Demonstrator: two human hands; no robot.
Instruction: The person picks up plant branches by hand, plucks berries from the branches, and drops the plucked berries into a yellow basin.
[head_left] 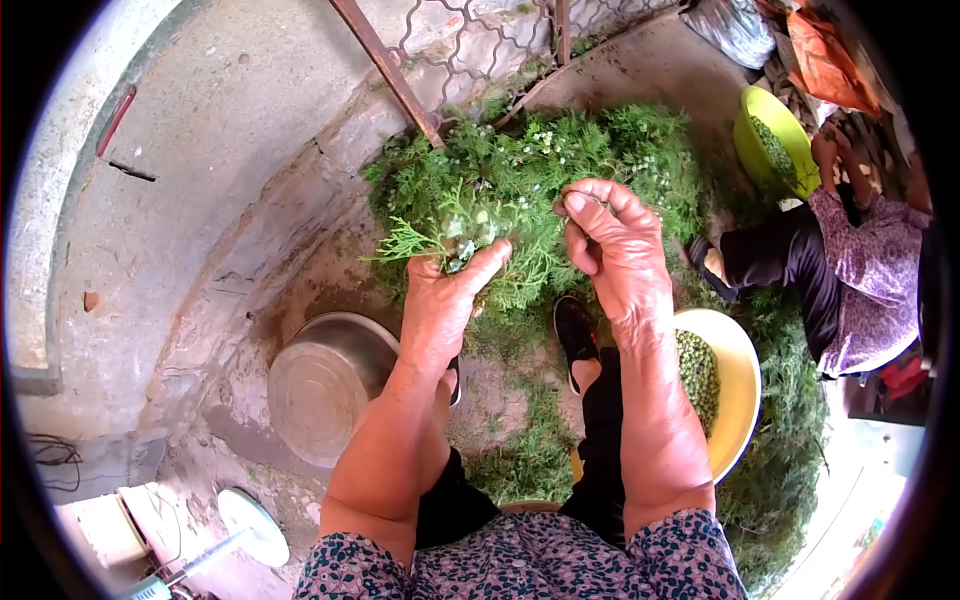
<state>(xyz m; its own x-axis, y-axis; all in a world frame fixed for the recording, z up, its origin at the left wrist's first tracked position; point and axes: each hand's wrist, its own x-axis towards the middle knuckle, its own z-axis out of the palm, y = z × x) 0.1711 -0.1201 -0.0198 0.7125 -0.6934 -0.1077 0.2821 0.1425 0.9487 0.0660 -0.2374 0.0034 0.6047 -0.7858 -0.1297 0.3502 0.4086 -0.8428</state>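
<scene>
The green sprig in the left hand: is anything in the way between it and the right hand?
Nothing visible blocks the right hand from the sprig in the left hand; the leafy heap lies beyond them.

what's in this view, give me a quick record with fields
left hand: the hand holds a leafy green sprig
right hand: the hand has thumb and forefinger pinched together; anything between them is too small to tell
ground ahead: heap of cut greenery
right side: yellow bowl holding small round green pieces
left side: large metal pot
co-worker: seated person at the right, hands by a lime-green basin
top right: orange sack
</scene>
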